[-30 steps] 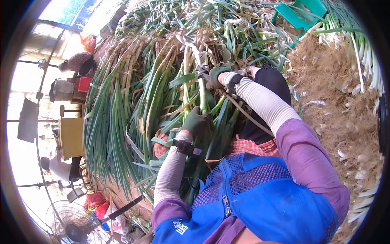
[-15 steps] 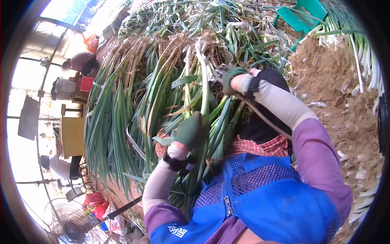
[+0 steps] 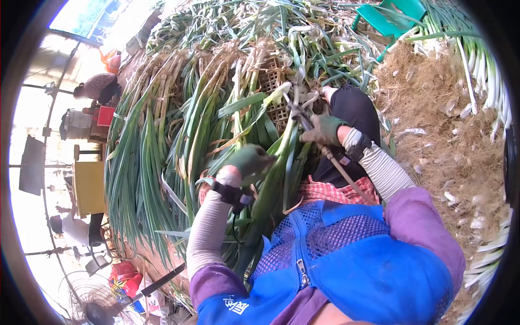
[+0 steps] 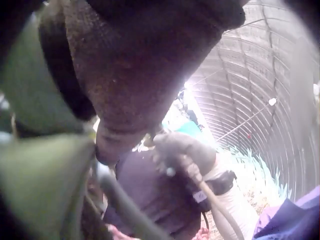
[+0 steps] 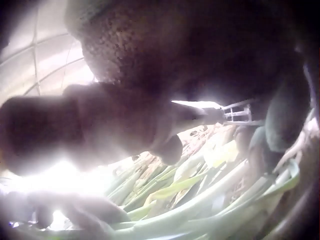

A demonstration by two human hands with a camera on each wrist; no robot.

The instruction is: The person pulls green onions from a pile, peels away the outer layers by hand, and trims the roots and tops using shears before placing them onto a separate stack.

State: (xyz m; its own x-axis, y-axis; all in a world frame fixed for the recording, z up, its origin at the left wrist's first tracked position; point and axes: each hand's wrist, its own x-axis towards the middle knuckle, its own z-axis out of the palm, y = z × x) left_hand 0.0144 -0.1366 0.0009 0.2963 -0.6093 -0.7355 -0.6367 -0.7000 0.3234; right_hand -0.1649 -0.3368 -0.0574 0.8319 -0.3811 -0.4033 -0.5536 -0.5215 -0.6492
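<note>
Gloved in dark green, my left hand [image 3: 246, 162] is beside a green leek stalk [image 3: 273, 173] in the head view; its fingertips reach the stalk, but whether they grip it is hidden. The left wrist view has this glove [image 4: 145, 65] large and dark, above blurred leaves [image 4: 45, 175]. My right hand [image 3: 326, 130] curls round a grey tool [image 3: 299, 112] with a hose [image 3: 346, 176] trailing toward my lap. The left wrist view also has that right hand [image 4: 185, 150] round the tool. Below my dark right hand [image 5: 195, 55], pale stalks [image 5: 200, 200] cross the right wrist view.
Leeks [image 3: 146, 141] lie in a wide pile to the left, roots at the top. A plastic crate [image 3: 276, 116] shows between stalks. Root trimmings [image 3: 433, 124] cover the right side. A green chair [image 3: 392, 19] and a fan [image 3: 97, 303] stand farther off.
My right hand has moved right and down with the tool, away from the upright stalks. My left hand moved left, then slightly up. The leek's white end has shifted, and the crate is more exposed.
</note>
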